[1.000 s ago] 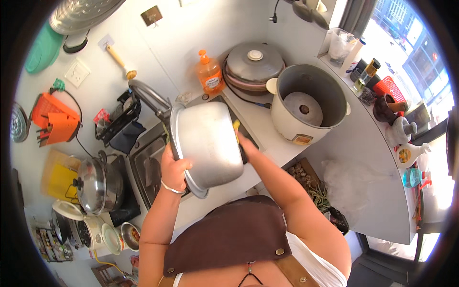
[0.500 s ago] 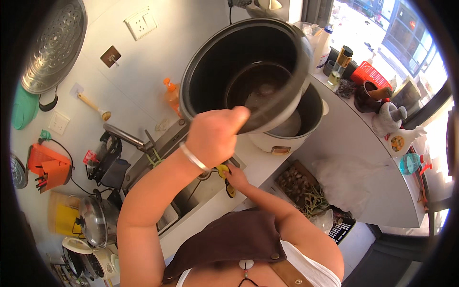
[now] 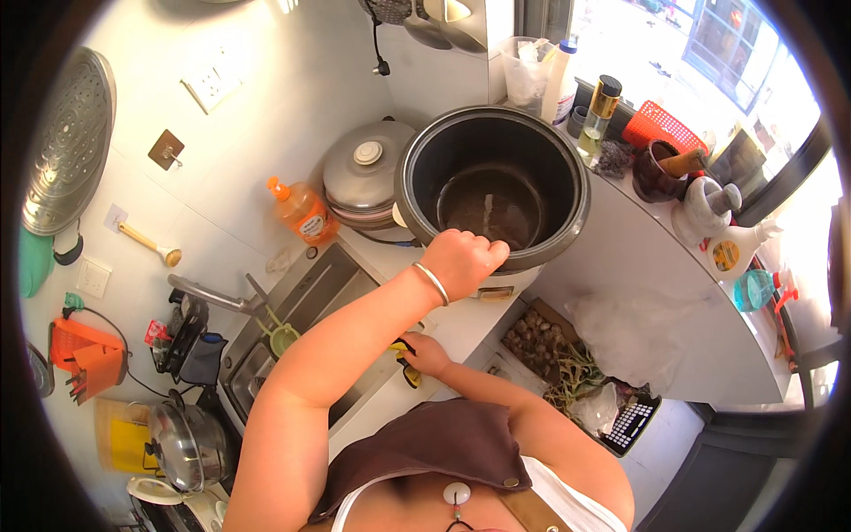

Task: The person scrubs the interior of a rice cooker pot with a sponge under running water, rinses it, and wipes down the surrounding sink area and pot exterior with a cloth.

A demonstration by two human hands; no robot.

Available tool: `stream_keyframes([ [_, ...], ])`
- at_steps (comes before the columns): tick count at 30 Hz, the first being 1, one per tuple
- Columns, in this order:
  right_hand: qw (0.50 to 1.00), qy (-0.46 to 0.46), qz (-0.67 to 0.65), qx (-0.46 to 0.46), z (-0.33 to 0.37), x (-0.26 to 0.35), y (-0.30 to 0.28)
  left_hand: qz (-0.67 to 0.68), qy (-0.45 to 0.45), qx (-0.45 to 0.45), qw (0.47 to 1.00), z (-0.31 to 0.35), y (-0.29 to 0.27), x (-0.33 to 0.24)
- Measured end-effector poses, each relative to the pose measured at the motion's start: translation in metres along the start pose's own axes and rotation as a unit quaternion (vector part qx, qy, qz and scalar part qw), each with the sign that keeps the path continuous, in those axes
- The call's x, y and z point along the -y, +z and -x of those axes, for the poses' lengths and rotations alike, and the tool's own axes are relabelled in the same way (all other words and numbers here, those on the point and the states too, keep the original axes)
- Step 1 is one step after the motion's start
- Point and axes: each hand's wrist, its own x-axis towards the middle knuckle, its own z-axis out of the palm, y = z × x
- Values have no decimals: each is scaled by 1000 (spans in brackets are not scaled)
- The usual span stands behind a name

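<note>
My left hand (image 3: 467, 264), a bangle at its wrist, is closed over the near rim of a large dark cooking pot (image 3: 486, 168). A shiny patch shows on the pot's bottom. The pot stands level in or over a white rice cooker body (image 3: 502, 289), which it mostly hides; whether it is fully seated I cannot tell. By the counter's front edge, beside the sink, my right hand (image 3: 427, 355) is closed on a yellow-and-black item (image 3: 409, 363), its kind unclear. A lidded grey pot (image 3: 368, 173) stands to the left of the dark pot.
A metal sink (image 3: 306, 306) with a faucet (image 3: 208, 293) lies on the left, an orange pump bottle (image 3: 301, 213) behind it. Bottles, a red basket (image 3: 665, 129) and mortars (image 3: 709, 208) line the right window ledge. Below sit a box of bulbs (image 3: 542, 341) and a black crate (image 3: 634, 421).
The dark pot has come down from a tilted, raised position to level over the rice cooker, my left hand still on its rim. My right hand keeps the yellow-and-black item near the sink.
</note>
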Motion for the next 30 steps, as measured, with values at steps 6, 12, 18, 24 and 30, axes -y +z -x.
stream_keyframes([
  [6,1000,-12,27,6,2,4,1,24,-7,31,999,12,17,5],
  [12,998,1,53,20,3,7,2,60,-35,94,993,12,17,1],
  [18,998,5,57,18,1,16,-4,86,-93,280,952,20,2,-13],
  [24,989,136,-40,-27,3,9,-11,27,-157,21,987,71,7,-14],
  [30,949,-82,279,-125,47,55,-84,61,-364,19,929,242,-33,-29],
])
